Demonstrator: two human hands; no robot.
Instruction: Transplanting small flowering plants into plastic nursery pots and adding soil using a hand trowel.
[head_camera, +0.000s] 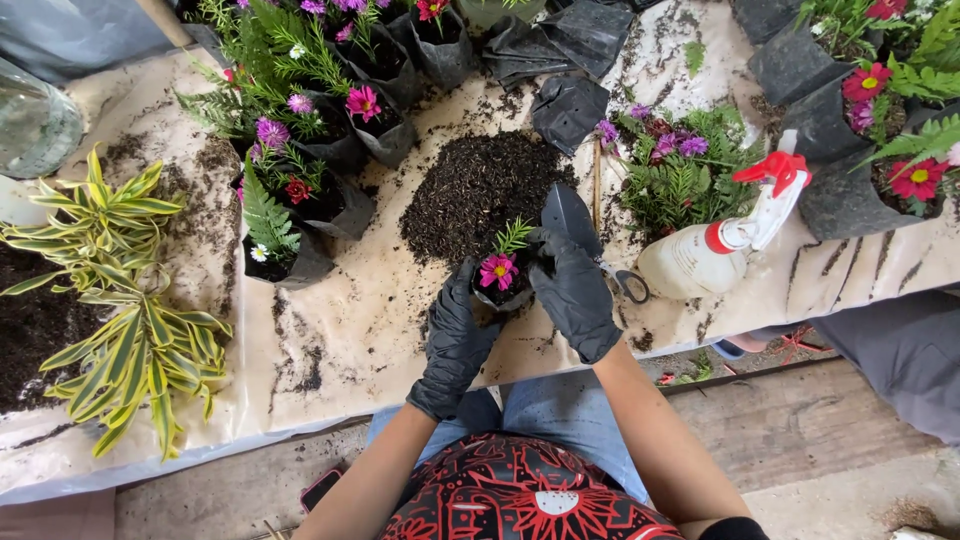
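Black soil heap (480, 195), spray bottle (715, 245), scissors (625, 283)

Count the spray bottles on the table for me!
1. The spray bottle lies on its side right of the right hand, red trigger pointing up-right. Plants could hide others.

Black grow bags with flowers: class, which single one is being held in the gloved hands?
The small bag with one pink flower, by the soil pile, cupped between left hand and right hand. The other bags stand untouched along the table's far side.
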